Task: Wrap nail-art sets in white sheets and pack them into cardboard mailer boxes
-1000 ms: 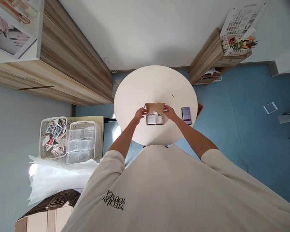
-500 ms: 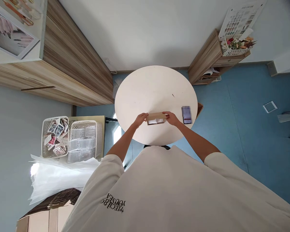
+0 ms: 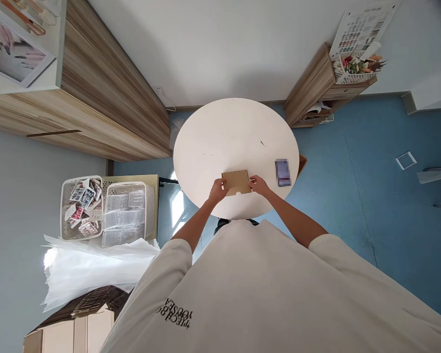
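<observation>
A small brown cardboard box (image 3: pixel 237 181) lies near the front edge of the round white table (image 3: pixel 235 127). Its lid is down, hiding what is inside, and a small white spot shows at the middle of its near edge. My left hand (image 3: pixel 218 189) grips the box at its left side, fingers curled against the edge. At the opposite side my right hand (image 3: pixel 259 185) holds the box's right edge between thumb and fingers. A phone (image 3: pixel 282 172) with a blurred screen lies on the table to the right of my right hand.
On the left, a white basket (image 3: pixel 63 208) holds small packets beside another basket (image 3: pixel 150 211) of clear plastic boxes. White sheets (image 3: pixel 81 269) and flat cardboard (image 3: pixel 69 333) lie below. A wooden cabinet (image 3: pixel 113 83) stands left; a smaller one (image 3: pixel 310 88) stands back right.
The box's lid has swung down towards me and covers the white contents that showed before. Both hands have moved slightly nearer to me along the box's sides.
</observation>
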`<move>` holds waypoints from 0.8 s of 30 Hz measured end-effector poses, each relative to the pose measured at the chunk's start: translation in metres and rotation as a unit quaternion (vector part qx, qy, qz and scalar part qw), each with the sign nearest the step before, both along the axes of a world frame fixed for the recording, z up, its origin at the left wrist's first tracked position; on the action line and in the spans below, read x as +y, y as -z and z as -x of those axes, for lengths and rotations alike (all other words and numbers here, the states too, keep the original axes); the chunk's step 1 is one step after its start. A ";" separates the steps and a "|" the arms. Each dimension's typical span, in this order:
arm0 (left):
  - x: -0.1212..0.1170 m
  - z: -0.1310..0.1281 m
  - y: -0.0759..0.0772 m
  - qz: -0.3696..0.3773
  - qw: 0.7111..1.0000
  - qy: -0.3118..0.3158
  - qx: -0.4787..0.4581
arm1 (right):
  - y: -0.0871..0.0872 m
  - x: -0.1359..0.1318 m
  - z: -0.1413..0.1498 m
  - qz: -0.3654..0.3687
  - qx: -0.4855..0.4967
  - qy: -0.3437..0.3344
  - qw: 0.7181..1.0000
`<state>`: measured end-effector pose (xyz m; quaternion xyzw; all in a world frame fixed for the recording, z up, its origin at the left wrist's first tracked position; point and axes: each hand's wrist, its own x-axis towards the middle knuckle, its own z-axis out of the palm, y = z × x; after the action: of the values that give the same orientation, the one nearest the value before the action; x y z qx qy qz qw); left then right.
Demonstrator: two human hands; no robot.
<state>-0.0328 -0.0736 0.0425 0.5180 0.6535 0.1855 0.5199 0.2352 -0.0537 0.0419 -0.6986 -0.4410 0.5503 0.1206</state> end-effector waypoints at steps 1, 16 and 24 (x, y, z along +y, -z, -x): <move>-0.001 -0.002 0.001 -0.006 1.000 0.003 0.006 | 0.000 -0.001 0.002 0.009 -0.005 -0.003 1.000; -0.013 -0.010 0.001 -0.024 0.994 0.041 0.094 | -0.001 -0.006 0.007 0.097 -0.082 -0.025 0.992; -0.016 -0.020 0.002 -0.028 0.976 0.075 0.202 | 0.005 -0.010 0.010 0.096 -0.151 -0.043 0.983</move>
<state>-0.0128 -0.0895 0.0408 0.6068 0.6987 0.0550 0.3749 0.2255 -0.0635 0.0370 -0.7626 -0.4289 0.4826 -0.0390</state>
